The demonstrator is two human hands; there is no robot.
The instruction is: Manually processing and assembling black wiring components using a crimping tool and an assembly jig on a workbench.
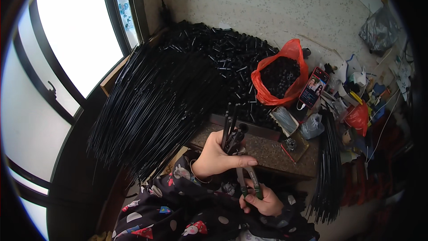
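Observation:
My left hand is closed around several thin black rods that stand up out of its fist, with a thicker black piece among them. Its thumb stretches right, over the head of a pair of pliers. My right hand grips the pliers by their green-tipped handles, just below the left hand. The jaws are partly hidden behind the left thumb, so I cannot tell what they touch.
A large bundle of long black rods lies left, beside a heap of short black parts. A red plastic bag holds small dark pieces. A phone, a tray of thin pins and hanging black rods are right.

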